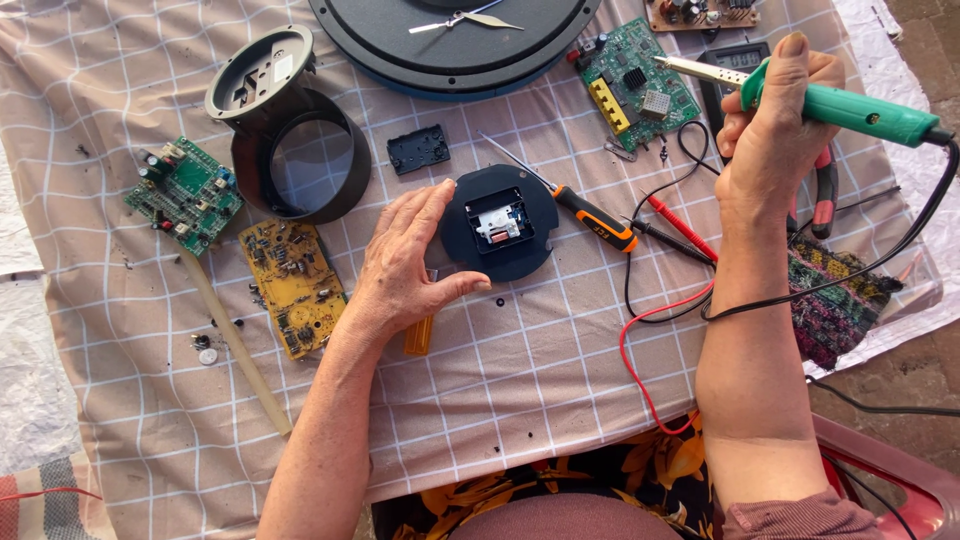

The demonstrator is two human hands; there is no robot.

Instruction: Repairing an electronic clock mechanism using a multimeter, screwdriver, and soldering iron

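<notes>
Counter: a counter (560,390) covered with a pink cloth checked in white; its edges run out of view on all sides.
Clock face: one large round black dial (450,40) at the top, cut off by the frame, two pale pointers showing.
Black ring: one wide ring (345,165) with a round grey cap leaning on its upper left.
Left hand: the left hand (405,265) is half open, fingers curved and thumb stretched out, cupping the left rim of the round black disc (497,222) and touching it.
Round black disc: one, lying flat near the middle of the counter, with a small white and grey part set in its square centre.
Right hand: the right hand (775,130) is closed in a fist around the green soldering iron (850,108), held up over the top right; its metal tip points left, above the boards.
Circuit boards: four counted, two green (185,192), one yellow (292,285), one brown cut off at the top edge.
Screwdriver: one (585,212), orange and black, just right of the disc.
Wires: one red, one black, looping under the right forearm; the pliers and meter behind the right hand are mostly hidden.
</notes>
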